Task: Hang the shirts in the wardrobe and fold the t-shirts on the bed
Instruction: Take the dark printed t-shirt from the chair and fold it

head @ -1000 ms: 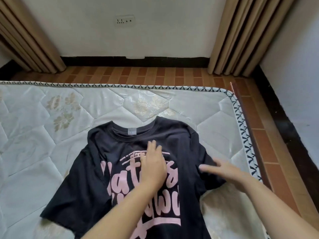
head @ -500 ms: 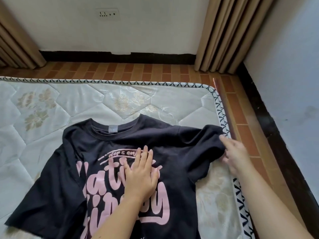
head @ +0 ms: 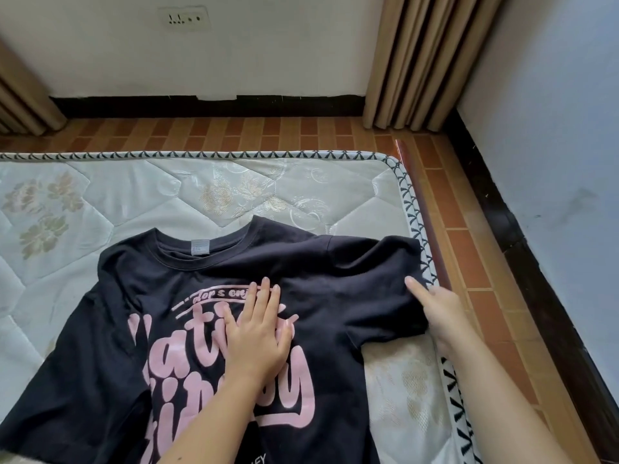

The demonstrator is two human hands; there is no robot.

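A black t-shirt [head: 338, 296] with pink lettering lies face up on the mattress [head: 207, 195], collar toward the far edge. My left hand [head: 258, 333] lies flat on the chest print, fingers straight and together. My right hand [head: 438, 313] is at the end of the right sleeve, which is stretched out to the mattress's right edge. Its index finger lies on top of the sleeve hem; the thumb is hidden under the fabric. The left sleeve spreads toward the lower left.
The mattress's right edge [head: 420, 229] borders a tiled floor [head: 469, 249] and a white wall. Beige curtains [head: 425, 61] hang at the back right and back left. A wall socket [head: 184, 18] sits above the skirting.
My right hand has drawn the right sleeve out flat to the mattress's right edge. My left hand stayed flat on the chest. The view shifted a little to the right.
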